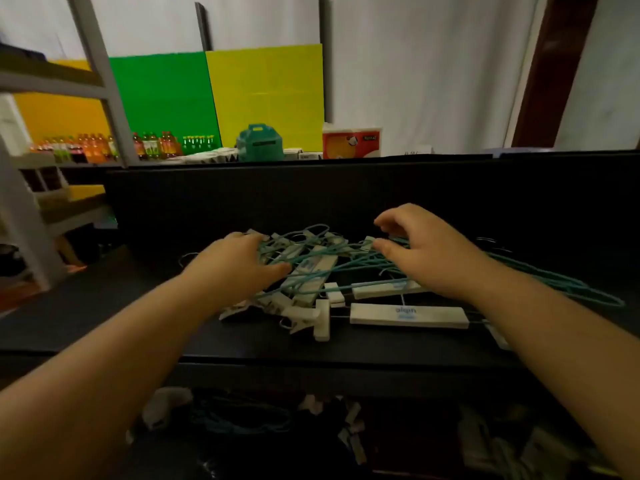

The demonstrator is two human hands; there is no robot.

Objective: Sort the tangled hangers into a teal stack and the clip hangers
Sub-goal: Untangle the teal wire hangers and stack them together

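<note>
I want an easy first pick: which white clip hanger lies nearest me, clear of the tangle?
The clip hanger with blue lettering, flat at the table's near edge; no teal wire crosses it.

2 hands are in view, the left hand (pixel 239 263) and the right hand (pixel 420 252), both in the pile at the middle of the desk (pixel 145 306). The teal hangers (pixel 554 284) are tangled wire loops, too interlaced to count; several trail toward the desk's right edge. Of the clip hangers (pixel 407 315), 2 white bars lie plain near the front edge, and at least 2 more sit angled in the tangle; the total is unclear. Beyond the desk's far edge stand 3 coloured panels, 1 teal box (pixel 259 143) and many bottles (pixel 93 147).
</note>
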